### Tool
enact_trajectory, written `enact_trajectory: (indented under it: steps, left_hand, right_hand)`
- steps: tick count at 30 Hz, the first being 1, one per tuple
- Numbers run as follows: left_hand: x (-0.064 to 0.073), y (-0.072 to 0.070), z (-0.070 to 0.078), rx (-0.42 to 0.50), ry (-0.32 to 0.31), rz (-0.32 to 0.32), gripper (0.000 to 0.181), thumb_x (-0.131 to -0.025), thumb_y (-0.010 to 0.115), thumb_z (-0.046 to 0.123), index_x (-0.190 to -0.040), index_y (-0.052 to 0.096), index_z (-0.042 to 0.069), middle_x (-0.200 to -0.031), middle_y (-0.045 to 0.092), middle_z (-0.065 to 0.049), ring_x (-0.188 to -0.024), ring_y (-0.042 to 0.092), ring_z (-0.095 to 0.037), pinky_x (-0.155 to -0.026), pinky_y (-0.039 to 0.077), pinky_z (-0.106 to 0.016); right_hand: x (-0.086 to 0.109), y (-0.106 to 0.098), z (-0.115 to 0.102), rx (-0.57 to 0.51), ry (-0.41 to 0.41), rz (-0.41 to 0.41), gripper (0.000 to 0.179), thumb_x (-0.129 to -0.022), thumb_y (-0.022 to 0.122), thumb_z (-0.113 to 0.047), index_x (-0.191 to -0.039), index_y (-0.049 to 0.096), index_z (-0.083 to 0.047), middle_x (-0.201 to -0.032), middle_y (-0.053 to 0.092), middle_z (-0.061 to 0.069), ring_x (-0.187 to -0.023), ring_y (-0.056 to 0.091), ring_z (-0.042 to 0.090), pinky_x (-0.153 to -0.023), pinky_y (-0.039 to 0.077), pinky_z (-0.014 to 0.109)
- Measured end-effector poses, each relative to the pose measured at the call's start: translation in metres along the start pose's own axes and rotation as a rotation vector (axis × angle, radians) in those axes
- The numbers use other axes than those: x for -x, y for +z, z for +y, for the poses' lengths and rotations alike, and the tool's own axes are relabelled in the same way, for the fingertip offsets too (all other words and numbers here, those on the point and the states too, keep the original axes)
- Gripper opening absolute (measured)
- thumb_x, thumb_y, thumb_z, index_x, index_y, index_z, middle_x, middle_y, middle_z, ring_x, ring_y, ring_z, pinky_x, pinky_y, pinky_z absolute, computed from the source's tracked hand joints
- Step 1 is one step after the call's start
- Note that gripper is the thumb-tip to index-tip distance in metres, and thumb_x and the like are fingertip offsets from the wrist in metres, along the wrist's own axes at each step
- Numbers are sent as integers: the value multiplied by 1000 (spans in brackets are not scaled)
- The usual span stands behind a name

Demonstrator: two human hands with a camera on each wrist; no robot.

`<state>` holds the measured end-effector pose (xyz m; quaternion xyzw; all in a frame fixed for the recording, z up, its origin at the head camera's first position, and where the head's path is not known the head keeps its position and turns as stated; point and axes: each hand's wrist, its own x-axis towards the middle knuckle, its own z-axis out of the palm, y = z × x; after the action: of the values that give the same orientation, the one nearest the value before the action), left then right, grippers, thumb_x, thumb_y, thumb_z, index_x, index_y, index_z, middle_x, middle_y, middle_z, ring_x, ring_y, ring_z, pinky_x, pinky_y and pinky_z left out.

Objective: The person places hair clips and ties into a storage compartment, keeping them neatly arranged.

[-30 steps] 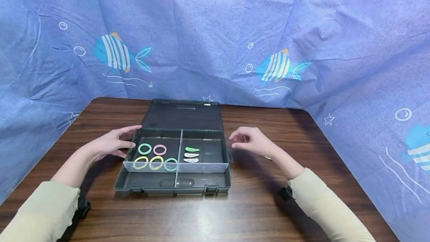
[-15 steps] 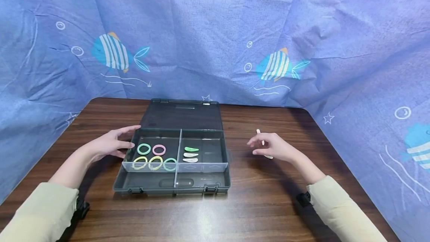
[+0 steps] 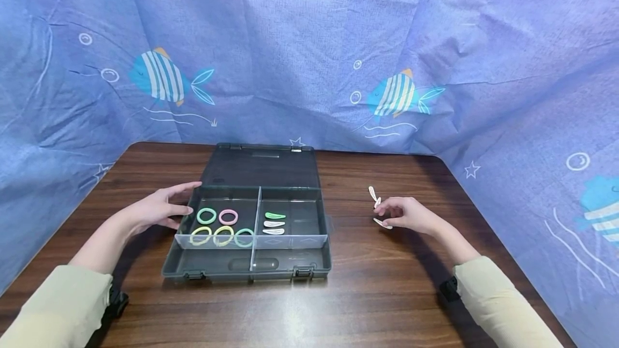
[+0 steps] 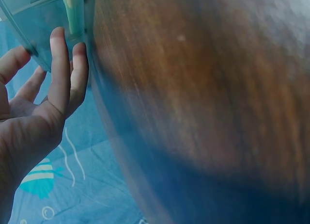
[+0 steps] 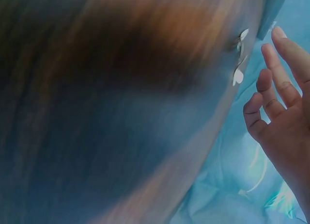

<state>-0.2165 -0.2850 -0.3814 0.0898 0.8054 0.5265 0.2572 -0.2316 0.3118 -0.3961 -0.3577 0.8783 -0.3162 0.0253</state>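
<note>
An open grey see-through organizer box (image 3: 292,270) lies on the table in the head view. Its back left compartment holds several hair ties, among them a pink hair tie (image 3: 228,217). A green hair clip (image 3: 275,215) and two white clips lie in the back right compartment. My left hand (image 3: 150,209) touches the box's left side with spread fingers; the left wrist view shows fingertips (image 4: 57,35) against the clear wall. Right of the box my right hand (image 3: 413,216) hovers by loose clips, fingers slightly bent, holding nothing. Nearest is a pale hair clip (image 3: 382,224); another hair clip (image 3: 372,193) lies farther back.
The box lid (image 3: 266,165) is folded back flat behind it. A brown wooden table (image 3: 232,316) carries everything. A blue fish-print cloth (image 3: 300,58) hangs around its back and sides.
My right hand has moved right, away from the box's right side to the loose clips, which it partly hid before. My left hand stays at the box.
</note>
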Motion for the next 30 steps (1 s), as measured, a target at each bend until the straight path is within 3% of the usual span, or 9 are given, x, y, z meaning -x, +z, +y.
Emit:
enact_trajectory:
  steps: [7, 13, 23, 30]
  left_hand:
    - [0, 1, -2, 3, -7, 11, 74, -94, 57, 15, -153, 12, 16, -153, 4, -28, -110, 56, -30, -78, 55, -43]
    - [0, 1, -2, 8, -3, 6, 73, -95, 56, 15, -153, 12, 15, -153, 6, -28, -111, 56, -30, -79, 55, -44]
    - [0, 0, -1, 9, 7, 1, 73, -95, 56, 14, -153, 11, 15, -152, 6, -29, -112, 56, -33, -79, 55, -45]
    - [0, 0, -1, 6, 2, 5, 74, -95, 56, 14, -153, 11, 15, -152, 6, -29, -111, 56, -31, -79, 55, -44]
  right_hand:
    - [-1, 5, 7, 1, 113, -90, 30, -78, 75, -7, -107, 67, -6, -88, 66, 5, -66, 54, 4, -58, 47, 23]
    - [-2, 8, 11, 24, 102, -104, 29, -78, 75, -4, -106, 67, -5, -84, 64, 5, -65, 53, 5, -58, 46, 23]
    - [-5, 7, 4, 54, 177, -160, 22, -80, 72, -4, -102, 68, -8, -80, 62, -4, -68, 53, 4, -62, 45, 21]
    - [-5, 7, 4, 73, 170, -156, 14, -79, 73, -5, -91, 69, -11, -76, 60, -5, -65, 48, 1, -59, 41, 19]
